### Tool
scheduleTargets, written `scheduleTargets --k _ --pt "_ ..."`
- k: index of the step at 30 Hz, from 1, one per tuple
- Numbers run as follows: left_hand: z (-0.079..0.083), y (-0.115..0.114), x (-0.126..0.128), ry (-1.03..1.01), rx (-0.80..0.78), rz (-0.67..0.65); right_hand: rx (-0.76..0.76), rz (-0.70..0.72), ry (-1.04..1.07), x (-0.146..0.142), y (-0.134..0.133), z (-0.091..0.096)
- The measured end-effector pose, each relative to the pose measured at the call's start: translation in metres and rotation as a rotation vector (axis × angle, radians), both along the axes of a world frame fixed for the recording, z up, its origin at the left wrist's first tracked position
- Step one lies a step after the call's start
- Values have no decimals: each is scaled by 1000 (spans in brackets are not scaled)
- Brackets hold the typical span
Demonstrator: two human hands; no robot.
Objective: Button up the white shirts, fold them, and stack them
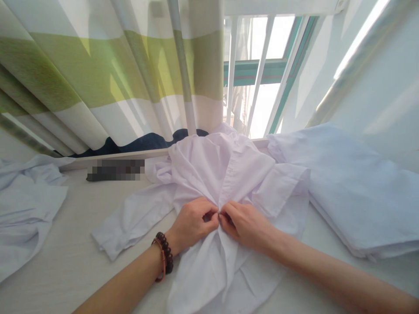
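Note:
A white button shirt [225,174] lies spread on a pale table [65,266], collar toward the window, one sleeve stretched out to the left. My left hand [193,222], with a dark bead bracelet at the wrist, pinches the shirt's front edge at its middle. Right beside it, my right hand [240,222] pinches the facing edge, and the fingertips of the two hands meet at the placket. Both hands are closed on the cloth.
A stack of folded pale shirts [353,196] sits at the right. A crumpled pale garment [26,205] lies at the left edge. A dark blurred object [114,171] rests near the sill. Striped green curtains [108,74] and a barred window [262,74] stand behind.

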State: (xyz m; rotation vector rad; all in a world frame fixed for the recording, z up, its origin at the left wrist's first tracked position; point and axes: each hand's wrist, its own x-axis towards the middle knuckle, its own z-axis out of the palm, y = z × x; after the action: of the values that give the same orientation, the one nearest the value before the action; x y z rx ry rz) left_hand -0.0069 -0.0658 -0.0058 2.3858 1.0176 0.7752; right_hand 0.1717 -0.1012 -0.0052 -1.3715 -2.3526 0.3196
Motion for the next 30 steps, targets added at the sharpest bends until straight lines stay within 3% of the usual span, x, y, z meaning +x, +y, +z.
scheduleTargets --k 6,14,20,30 --pt "6 -2 0 13 19 -9 61 68 -66 3 -2 -9" --pt "5 -4 0 -41 -151 93 141 131 -59 7 3 -14" --pt "6 -2 -1 -42 -214 85 182 144 -93 8 5 -15" --pt "12 -6 5 -134 -408 132 156 208 -92 10 4 -10"
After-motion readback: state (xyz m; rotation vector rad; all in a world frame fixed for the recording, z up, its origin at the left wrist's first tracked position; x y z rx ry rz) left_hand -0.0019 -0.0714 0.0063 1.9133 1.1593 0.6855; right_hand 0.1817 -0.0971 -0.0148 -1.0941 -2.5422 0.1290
